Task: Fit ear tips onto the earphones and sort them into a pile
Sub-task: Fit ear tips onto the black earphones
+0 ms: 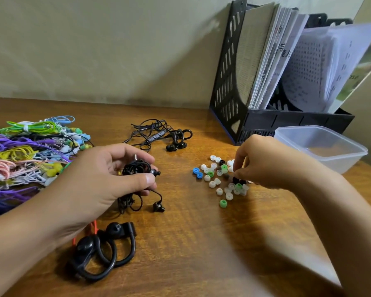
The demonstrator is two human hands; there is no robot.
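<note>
With your left hand gripping the coiled black earphones at nine o'clock, bud nozzle pointing right, pick a matching black ear tip from the ear-tip scatter at three o'clock, though I cannot tell whether your curled right hand has one pinched.

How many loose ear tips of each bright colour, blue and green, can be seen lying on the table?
Blue ear tips: 2
Green ear tips: 4
Total: 6
The white and black tips overlap, and the right hand hides some, so they cannot be counted surely.
</note>
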